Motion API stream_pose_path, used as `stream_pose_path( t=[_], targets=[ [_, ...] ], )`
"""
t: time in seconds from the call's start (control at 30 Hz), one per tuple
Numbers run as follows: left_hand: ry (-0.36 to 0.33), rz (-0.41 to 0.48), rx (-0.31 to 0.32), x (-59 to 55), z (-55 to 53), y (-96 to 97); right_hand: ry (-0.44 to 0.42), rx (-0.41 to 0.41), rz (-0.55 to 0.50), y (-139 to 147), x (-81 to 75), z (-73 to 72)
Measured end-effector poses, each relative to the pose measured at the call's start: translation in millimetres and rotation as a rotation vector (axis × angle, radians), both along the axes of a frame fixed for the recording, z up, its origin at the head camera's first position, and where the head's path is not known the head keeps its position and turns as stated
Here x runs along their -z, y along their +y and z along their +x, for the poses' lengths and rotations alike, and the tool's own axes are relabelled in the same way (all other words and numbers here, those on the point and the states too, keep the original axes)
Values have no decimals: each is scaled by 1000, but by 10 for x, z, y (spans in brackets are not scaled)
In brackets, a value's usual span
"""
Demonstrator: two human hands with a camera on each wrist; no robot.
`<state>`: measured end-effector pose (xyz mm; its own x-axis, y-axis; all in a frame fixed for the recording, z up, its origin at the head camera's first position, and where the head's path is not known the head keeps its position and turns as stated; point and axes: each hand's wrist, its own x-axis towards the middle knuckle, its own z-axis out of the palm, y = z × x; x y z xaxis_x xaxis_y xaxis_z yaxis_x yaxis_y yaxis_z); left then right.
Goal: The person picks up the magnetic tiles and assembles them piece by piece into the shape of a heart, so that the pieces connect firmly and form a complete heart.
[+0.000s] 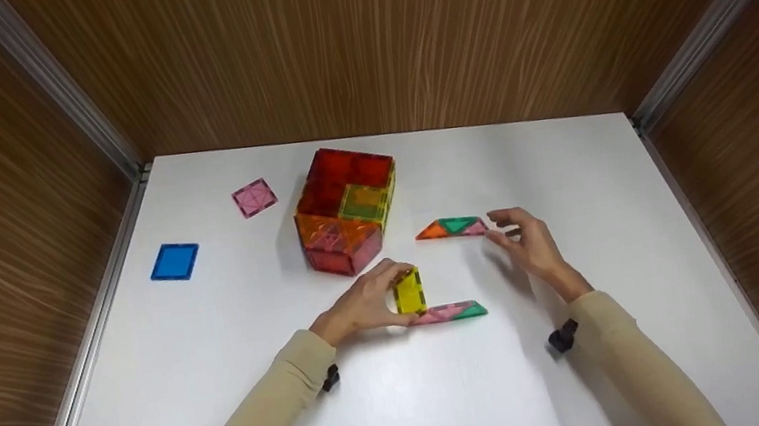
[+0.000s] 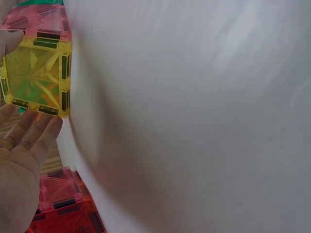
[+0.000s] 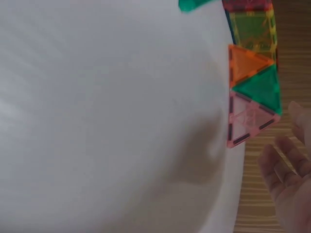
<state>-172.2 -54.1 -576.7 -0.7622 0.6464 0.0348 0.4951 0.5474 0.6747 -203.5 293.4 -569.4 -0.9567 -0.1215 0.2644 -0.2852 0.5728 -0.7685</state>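
My left hand (image 1: 364, 303) holds a yellow square magnetic tile (image 1: 409, 293) between thumb and fingertips; the tile stands on edge. Against it is a strip of triangular magnetic tiles (image 1: 445, 313) in pink and green. In the left wrist view the thumb lies at the seam between the yellow square (image 2: 36, 75) and a pink tile (image 2: 41, 22). My right hand (image 1: 534, 247) hovers beside the pink end of a second strip (image 1: 456, 226) of orange, green and pink triangles. The right wrist view shows a gap between its loosely bent fingers and the pink triangle (image 3: 248, 121).
Behind the left hand stands a box-like build (image 1: 342, 210) of red, orange, yellow and pink tiles. Farther left, a pink square tile (image 1: 254, 198) and a blue square tile (image 1: 175, 261) lie flat on the white table (image 1: 448, 402). Wood-grain panels (image 1: 358, 47) enclose the back and sides.
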Motion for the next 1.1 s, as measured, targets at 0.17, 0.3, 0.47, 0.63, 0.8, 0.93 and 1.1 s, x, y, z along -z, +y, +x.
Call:
stream_pose_path(
  t=[0.17, 0.3, 0.47, 0.63, 0.8, 0.93, 1.1],
  targets=[
    [-12, 1, 0, -2, 5, 3, -103, -11, 7, -14, 115, -193],
    [-20, -5, 2, -7, 13, 7, -141, -11, 31, -55, 186, -256],
    [-9, -2, 5, -9, 15, 1, -153, 9, 60, -100, 185, -290],
    [-11, 8, 1, -6, 12, -9, -141, -13, 70, -83, 184, -271],
    [-18, 12, -10, 3, 9, -7, -130, -54, 60, -43, 186, -157],
    [-22, 11, -11, 3, 8, -7, -126, -96, 64, -46, 177, -47],
    [-29, 16, -5, 7, 2, -5, -167, -138, 68, -111, 154, 92]
  ],
)
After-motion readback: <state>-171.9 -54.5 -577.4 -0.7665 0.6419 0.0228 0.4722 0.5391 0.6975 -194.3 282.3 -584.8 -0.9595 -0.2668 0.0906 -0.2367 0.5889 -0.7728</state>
